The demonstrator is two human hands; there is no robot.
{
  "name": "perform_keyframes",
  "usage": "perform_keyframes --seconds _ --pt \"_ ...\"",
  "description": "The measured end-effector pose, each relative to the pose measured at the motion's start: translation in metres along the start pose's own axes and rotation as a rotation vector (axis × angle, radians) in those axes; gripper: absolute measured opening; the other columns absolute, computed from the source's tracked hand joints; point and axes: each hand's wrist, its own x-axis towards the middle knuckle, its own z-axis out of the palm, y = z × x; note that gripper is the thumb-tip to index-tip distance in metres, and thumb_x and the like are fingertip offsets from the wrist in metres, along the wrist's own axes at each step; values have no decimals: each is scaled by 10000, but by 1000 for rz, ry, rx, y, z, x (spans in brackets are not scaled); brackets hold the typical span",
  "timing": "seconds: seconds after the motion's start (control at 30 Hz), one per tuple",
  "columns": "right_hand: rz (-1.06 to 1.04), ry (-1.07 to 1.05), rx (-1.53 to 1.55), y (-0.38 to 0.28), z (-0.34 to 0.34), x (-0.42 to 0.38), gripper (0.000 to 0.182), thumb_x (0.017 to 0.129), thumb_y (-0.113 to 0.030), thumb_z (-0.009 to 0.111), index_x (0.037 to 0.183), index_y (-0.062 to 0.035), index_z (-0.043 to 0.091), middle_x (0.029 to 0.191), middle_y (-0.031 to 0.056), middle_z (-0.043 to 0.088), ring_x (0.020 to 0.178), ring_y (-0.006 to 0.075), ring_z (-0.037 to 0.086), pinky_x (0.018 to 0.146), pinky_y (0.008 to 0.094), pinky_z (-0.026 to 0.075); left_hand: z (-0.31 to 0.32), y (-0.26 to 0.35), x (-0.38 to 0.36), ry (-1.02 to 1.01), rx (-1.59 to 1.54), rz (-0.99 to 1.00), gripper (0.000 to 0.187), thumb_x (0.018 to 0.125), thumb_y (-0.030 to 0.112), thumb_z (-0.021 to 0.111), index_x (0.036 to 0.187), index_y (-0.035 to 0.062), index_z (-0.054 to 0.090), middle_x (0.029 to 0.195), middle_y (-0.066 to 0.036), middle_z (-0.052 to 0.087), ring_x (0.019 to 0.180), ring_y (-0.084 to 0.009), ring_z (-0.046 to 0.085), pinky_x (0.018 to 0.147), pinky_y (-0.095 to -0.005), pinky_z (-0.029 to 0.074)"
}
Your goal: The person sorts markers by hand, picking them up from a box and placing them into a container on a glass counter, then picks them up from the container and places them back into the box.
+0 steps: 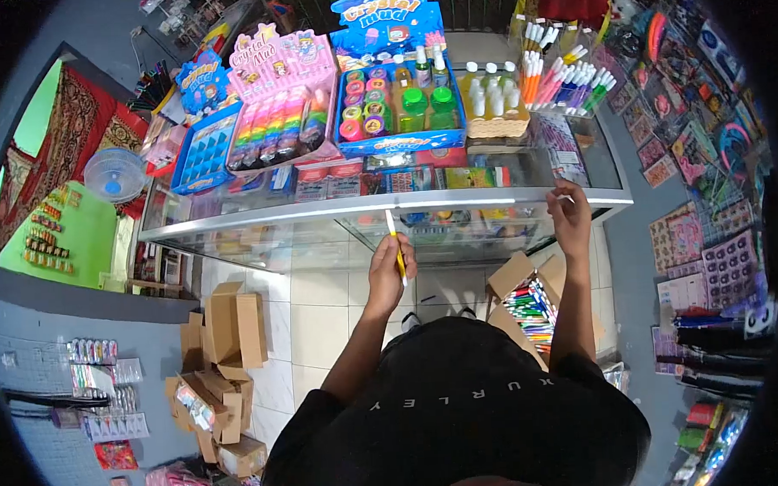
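Observation:
My left hand [391,267] is closed around a slim yellow-and-white marker [401,261], held upright just in front of the counter's metal edge. The marker's pale upper end reaches toward that edge. Farther right, my right hand [570,218] is raised close to the edge with its fingers curled together; whatever is between them, if anything, is too small to make out. Beyond it on the glass counter [588,172] stand bunches of markers [563,81] with orange, pink, purple and green ends. An open cardboard box [503,277] on the floor holds many loose coloured markers [528,309].
Crystal Mud display boxes [282,62] and a basket of small bottles [498,126] line the counter. Cardboard boxes [225,334] are piled on the floor at left. Packaged goods [676,237] hang on the right wall. A blue plastic basket [115,174] is at left.

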Motion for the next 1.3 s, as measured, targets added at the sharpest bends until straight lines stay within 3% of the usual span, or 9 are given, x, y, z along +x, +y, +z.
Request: perform_keyframes --seconds 0.17,0.37,0.47,0.6,0.7,0.83,1.03,1.17,1.3 --pt "35 46 -56 -15 -12 -7 211 884 -4 613 1087 -4 555 888 17 587 695 36 518 617 185 421 2 -1 14 -114 -30 41 350 1031 307 314 1158 33 489 746 -64 517 618 -156 484 586 -298 398" --pt "78 -2 64 -39 10 -34 199 884 38 564 1075 -12 551 901 23 585 722 54 544 663 202 448 23 -4 18 -92 -148 -28 376 1032 319 314 1163 17 497 713 -54 513 606 -149 481 570 -282 384" --pt "129 -166 15 -43 21 -50 242 859 53 563 1087 -27 548 861 26 586 739 74 564 658 227 468 11 -15 22 -264 315 -59 376 1033 313 332 1180 19 513 669 -20 488 587 -119 460 552 -251 364" --pt "133 -482 -114 -57 37 -62 267 889 -86 628 1134 -21 545 778 13 609 706 89 546 652 246 452 12 -29 13 -458 638 -144 311 1010 280 444 1118 31 596 666 40 442 589 -63 397 540 -214 333" --pt "178 -628 26 -57 53 -71 259 907 -153 642 1110 -1 587 802 50 655 726 96 579 664 263 475 18 -36 2 -520 625 -160 291 1004 283 466 1016 32 613 681 40 455 601 -56 398 539 -221 336" --pt "138 -658 -2 -48 65 -76 193 938 -171 589 917 11 648 805 91 666 753 133 635 684 313 505 18 -37 -4 -532 674 -193 320 1010 307 450 876 39 563 677 33 461 595 -47 404 529 -213 333" --pt "246 -467 194 -29 55 -61 177 937 -143 590 953 24 650 773 30 659 733 88 608 647 249 499 12 -26 -9 -472 629 -219 317 1012 283 444 965 9 598 651 41 431 558 -51 371 513 -209 316" --pt "214 -48 216 -12 23 -22 184 937 -161 592 964 6 665 749 13 648 653 74 565 605 227 469 -11 -35 -4 -387 575 -214 320 1004 250 463 1098 -26 594 646 48 432 549 -45 370 504 -201 306" --pt "70 315 89 -15 -16 33 256 931 -237 611 941 10 677 716 4 625 604 60 522 551 219 416 -18 -34 -7 -331 572 -164 287 983 230 511 1081 -24 603 652 47 446 556 -44 379 506 -201 314"
